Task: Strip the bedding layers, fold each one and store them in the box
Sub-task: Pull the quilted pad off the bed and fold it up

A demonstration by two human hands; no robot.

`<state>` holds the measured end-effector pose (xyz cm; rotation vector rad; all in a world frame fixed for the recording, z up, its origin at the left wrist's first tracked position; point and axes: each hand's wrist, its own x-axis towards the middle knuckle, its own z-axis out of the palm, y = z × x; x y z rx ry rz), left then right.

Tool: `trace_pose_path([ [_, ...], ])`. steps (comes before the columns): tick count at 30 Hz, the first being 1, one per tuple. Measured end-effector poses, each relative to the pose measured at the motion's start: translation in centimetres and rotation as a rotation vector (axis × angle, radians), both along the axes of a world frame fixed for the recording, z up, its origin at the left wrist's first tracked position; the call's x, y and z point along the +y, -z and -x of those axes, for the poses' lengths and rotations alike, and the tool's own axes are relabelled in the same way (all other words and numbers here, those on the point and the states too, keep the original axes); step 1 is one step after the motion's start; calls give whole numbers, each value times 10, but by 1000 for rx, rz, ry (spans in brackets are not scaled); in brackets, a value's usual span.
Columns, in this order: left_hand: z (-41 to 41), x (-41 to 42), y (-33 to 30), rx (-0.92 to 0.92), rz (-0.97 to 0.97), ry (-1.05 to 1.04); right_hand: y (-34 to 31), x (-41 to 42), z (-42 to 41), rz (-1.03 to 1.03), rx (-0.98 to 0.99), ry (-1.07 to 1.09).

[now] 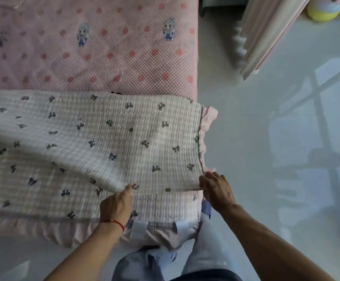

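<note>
The quilted cover point(108, 142) is folded over, its edge pinched in the grip of left hand point(116, 205) and right hand point(217, 191).

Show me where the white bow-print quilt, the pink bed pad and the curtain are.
white bow-print quilt point(108, 138), head view, middle of the lifted layer.
pink bed pad point(96, 49), head view, bare dotted surface.
curtain point(266, 31), head view, hanging folds near the bed corner.

Bed point(194, 57): pink pad point(96, 47), white quilt point(104, 142) atop.
</note>
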<state>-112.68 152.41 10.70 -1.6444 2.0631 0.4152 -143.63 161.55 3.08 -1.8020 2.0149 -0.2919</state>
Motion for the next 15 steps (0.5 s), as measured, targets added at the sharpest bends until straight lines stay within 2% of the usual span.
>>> trace_pose_path([
  [4, -1, -7, 12, -164, -6, 340, 1, 14, -5, -20, 54, 102],
  [10, -28, 9, 45, -142, -48, 712, 25, 52, -43, -60, 156, 348],
  [11, -31, 19, 48, -167, -104, 718, 26, 60, -45, -61, 168, 384],
  [15, -47, 32, 80, -144, -128, 749, 49, 91, -74, -81, 205, 476],
])
